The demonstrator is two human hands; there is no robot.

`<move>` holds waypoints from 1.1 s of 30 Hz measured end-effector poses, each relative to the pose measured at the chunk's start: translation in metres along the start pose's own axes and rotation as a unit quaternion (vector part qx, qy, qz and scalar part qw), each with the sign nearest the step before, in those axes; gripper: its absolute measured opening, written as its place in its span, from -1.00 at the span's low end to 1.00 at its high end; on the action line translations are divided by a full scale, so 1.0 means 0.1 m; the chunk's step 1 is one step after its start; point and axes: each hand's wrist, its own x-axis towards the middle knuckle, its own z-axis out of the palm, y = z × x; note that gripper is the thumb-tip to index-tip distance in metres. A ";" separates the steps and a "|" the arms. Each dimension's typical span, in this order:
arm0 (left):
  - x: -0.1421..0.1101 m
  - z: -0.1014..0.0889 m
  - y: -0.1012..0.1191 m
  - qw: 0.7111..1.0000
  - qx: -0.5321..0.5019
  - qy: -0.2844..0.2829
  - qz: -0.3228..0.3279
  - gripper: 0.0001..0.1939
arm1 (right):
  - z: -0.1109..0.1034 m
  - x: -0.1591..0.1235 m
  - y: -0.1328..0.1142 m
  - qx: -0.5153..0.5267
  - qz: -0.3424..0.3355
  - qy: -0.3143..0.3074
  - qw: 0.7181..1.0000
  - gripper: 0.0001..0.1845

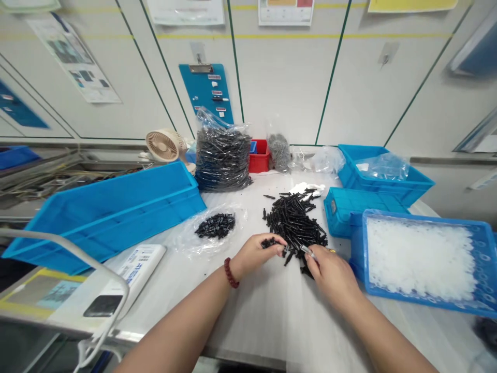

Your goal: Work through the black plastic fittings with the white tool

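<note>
My left hand (254, 256), with a red bead bracelet at the wrist, is closed around a bunch of small black parts (271, 242). Between the fingertips of my right hand (332, 269) is a slim silvery tool (306, 249) whose exact kind I cannot make out. Its tip points toward the left hand, close to the parts there. Just beyond both hands lies a loose pile of slender black parts (293, 217) on the white table. A smaller heap of black pieces (215, 226) rests on a clear plastic bag to the left.
On the right, a blue bin (489, 269) holds many small white pieces (421, 259), beside more blue boxes (361, 207). A long blue bin (116, 212), a white scale (145, 259) and a cable (62, 241) are at left. A full plastic bag (223, 155) and fan (165, 145) stand behind.
</note>
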 end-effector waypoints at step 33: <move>0.03 0.02 -0.02 0.988 0.111 0.083 0.062 -0.92 | -0.04 -0.02 -0.04 0.053 -0.019 -0.049 0.997 -0.85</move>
